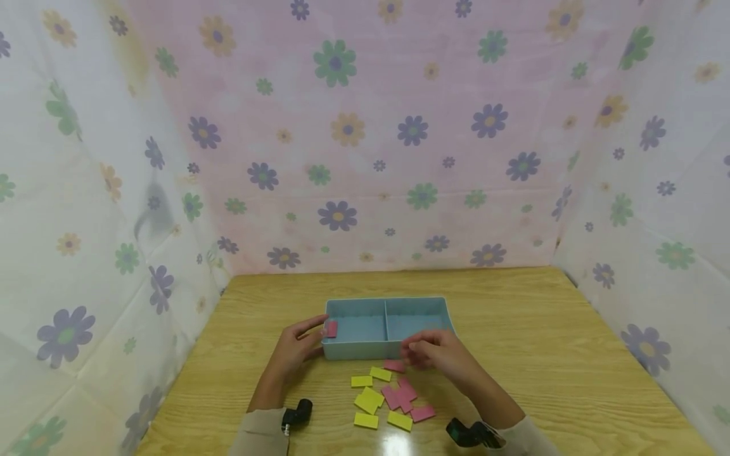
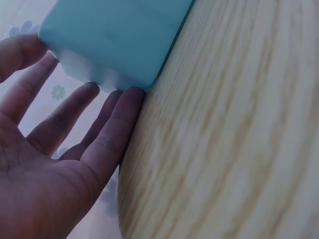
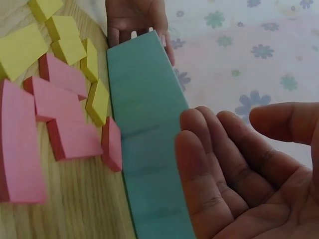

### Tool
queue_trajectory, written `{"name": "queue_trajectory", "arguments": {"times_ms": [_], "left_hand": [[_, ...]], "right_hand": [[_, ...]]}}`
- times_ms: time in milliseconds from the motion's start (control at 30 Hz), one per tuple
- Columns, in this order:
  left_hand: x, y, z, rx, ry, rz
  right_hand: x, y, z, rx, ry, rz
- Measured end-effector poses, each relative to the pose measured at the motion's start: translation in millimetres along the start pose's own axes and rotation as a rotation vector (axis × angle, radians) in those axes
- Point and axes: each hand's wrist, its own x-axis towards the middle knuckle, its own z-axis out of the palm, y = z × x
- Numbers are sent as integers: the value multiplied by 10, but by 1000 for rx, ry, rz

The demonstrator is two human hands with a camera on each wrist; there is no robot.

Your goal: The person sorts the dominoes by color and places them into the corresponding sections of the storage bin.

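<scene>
A light-blue box [image 1: 353, 351] with two compartments stands on the table, a pink block [image 1: 332, 329] at the left end of its left compartment. My left hand [image 1: 293, 348] touches the box's left end with extended fingers, as the left wrist view shows against the blue wall [image 2: 114, 40]. Over the front wall, near the right compartment, hovers my right hand [image 1: 439, 354]; its fingers are slightly bent, its thumb apart, nothing held. In front of the box lie loose pink blocks [image 1: 422, 413] and yellow blocks [image 1: 366, 420], some overlapping.
The wooden table [image 1: 536, 354] extends to both sides of the box. Flower-patterned cloth [image 1: 365, 158] hangs behind the table and along both sides. One pink block [image 3: 111, 144] lies close along the box's front wall in the right wrist view.
</scene>
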Motion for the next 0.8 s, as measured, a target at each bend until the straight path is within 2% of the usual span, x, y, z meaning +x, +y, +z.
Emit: {"name": "queue_trajectory", "arguments": {"times_ms": [233, 467, 800], "left_hand": [[-2, -15, -5, 2, 3, 11], [14, -11, 10, -4, 3, 26], [11, -23, 25, -3, 17, 13]], "right_hand": [[-25, 137, -70, -36, -61, 54], [-7, 266, -116, -170, -20, 72], [-37, 365, -108, -284, 21, 106]]}}
